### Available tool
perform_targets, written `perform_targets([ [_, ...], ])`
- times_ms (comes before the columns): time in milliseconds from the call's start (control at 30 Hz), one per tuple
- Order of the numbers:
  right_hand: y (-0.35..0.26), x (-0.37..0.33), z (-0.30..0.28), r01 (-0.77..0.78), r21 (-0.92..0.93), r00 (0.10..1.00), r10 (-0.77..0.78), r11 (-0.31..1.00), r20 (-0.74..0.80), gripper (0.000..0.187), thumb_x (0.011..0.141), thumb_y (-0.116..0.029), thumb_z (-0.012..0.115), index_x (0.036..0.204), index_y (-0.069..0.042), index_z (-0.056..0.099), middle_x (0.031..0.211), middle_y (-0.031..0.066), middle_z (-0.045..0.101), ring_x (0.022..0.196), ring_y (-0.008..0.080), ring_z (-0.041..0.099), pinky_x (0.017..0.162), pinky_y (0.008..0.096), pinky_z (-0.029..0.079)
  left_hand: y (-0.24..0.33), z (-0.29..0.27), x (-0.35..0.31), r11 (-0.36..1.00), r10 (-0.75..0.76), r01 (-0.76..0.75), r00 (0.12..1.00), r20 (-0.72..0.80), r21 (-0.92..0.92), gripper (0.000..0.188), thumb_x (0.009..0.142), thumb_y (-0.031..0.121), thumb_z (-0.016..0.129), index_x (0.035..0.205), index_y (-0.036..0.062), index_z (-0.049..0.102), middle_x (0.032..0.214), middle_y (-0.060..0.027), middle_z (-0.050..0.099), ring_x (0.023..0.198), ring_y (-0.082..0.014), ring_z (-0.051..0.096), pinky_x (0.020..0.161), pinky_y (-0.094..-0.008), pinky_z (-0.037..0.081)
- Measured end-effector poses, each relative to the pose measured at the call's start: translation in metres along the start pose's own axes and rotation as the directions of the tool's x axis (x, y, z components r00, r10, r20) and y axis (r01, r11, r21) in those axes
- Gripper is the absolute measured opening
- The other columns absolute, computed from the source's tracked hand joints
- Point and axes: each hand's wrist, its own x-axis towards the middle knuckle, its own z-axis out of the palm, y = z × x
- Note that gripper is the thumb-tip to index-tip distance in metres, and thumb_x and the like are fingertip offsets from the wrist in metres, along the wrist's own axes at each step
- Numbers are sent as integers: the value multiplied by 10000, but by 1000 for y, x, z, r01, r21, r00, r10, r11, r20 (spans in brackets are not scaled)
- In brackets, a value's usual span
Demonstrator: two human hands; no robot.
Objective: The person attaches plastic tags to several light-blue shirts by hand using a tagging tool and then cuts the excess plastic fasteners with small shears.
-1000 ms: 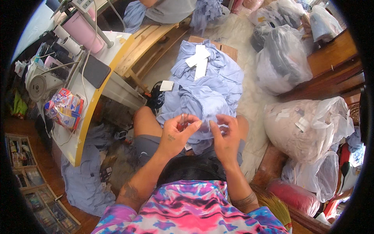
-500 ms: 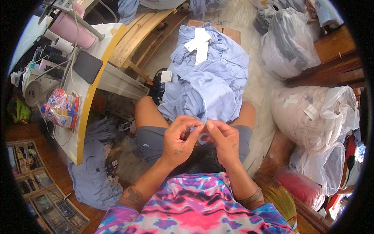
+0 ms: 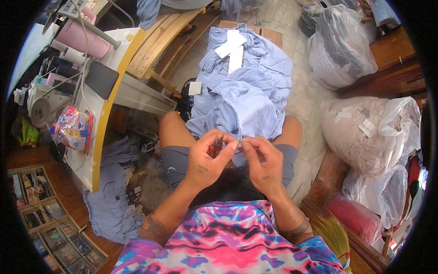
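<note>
A light blue garment [image 3: 260,102] lies bunched over a low support in front of me and reaches down between my knees. White paper tags [image 3: 235,57] rest on its far part. My left hand [image 3: 203,160] pinches the garment's near edge between thumb and forefinger. Tucked in that same palm is a small red tool with dark pointed tips, like thread snips [image 3: 216,147]; its lower part is hidden. Close beside, my right hand [image 3: 265,166] pinches the same edge with thumb and forefinger. The fingertips nearly meet, and whatever fine piece lies between them is too small to tell.
A yellow-edged white table [image 3: 102,141] at left carries a phone [image 3: 101,78], a pink tumbler [image 3: 82,36] and a colourful packet [image 3: 75,128]. More blue cloth [image 3: 112,205] lies on the floor below. Stuffed plastic bags [image 3: 342,48] line the right side, with a broom [image 3: 335,235] nearer.
My fingertips have drawn slightly apart at the garment's edge. The left hand has turned a little, so more of the red snips shows. The garment stays nearly in place.
</note>
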Motion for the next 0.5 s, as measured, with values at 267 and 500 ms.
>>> perform_targets([
  [267, -17, 3, -7, -392, 560, 919, 283, 730, 274, 205, 1069, -156, 602, 1185, 7, 648, 1025, 58, 708, 930, 129, 677, 797, 274, 540, 31, -8, -3, 882, -320, 358, 932, 168, -306, 196, 1009, 259, 699, 1053, 71, 668, 707, 72, 545, 518, 2, 414, 460, -189, 297],
  [500, -20, -8, -2, -315, 557, 947, 218, 769, 235, 194, 1033, -150, 671, 1159, -2, 653, 1038, 44, 700, 934, 105, 666, 779, 252, 538, 33, -6, -12, 855, -330, 378, 925, 191, -354, 198, 1028, 265, 673, 1069, 72, 654, 719, 66, 539, 512, -1, 412, 442, -189, 298],
])
